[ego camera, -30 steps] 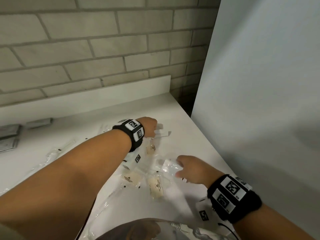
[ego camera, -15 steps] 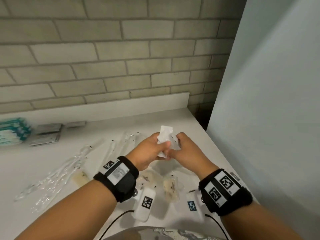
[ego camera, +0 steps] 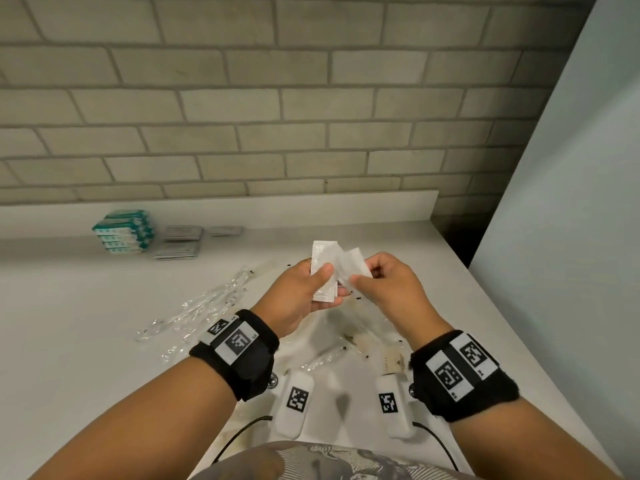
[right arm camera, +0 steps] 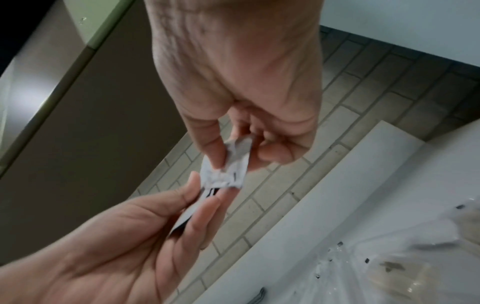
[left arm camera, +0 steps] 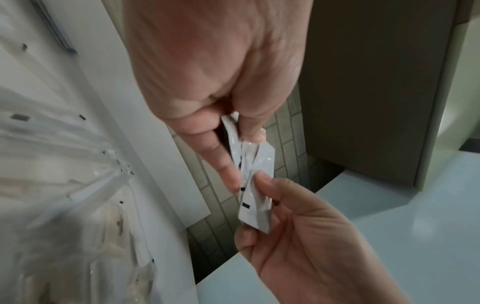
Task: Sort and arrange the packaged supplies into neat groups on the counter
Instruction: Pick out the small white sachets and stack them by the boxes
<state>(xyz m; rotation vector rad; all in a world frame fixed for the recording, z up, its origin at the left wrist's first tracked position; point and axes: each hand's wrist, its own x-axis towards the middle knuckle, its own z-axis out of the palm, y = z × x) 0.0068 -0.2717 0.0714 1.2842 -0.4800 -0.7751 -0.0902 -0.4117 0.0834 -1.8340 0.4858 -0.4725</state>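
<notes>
Left hand (ego camera: 298, 292) pinches flat white rectangular paper packets (ego camera: 323, 271). Right hand (ego camera: 388, 285) fingers (right arm camera: 213, 152) pinch one crinkled translucent packet (ego camera: 351, 268). Both are held above the smooth white table (ego camera: 86, 323).

both forearms coming in from the bottom corners of the frame, black wristbands on each, left hand (ego camera: 299, 294) and right hand (ego camera: 388, 285) meeting mid-frame, thumbs and fingertips pinched, knuckles facing up
</notes>
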